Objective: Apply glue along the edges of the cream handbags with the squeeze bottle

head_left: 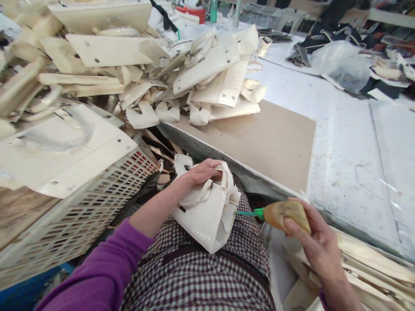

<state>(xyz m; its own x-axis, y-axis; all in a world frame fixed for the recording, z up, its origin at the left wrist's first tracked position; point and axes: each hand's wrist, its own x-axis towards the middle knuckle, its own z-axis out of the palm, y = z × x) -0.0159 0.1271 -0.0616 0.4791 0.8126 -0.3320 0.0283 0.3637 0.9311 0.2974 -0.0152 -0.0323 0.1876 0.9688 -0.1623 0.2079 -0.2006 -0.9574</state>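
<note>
On my lap, over a checked apron (201,280), rests a cream handbag piece (204,216) with a handle and an open side. My left hand (204,170) grips it near its top edge by the handle; some fingertips are hidden behind the material. My right hand (311,229) is wrapped round a squeeze bottle (285,214) of yellowish-brown liquid, held roughly level. The bottle's green nozzle and thin tube (246,213) point left, with the tip at the open side edge of the bag piece.
A large pile of cream bag pieces (207,69) covers the table's left side. A brown board (275,142) lies at the table edge before me. Left stands a plastic crate (97,203) with a bag panel (65,147) on top. More cream pieces (372,268) lie at lower right.
</note>
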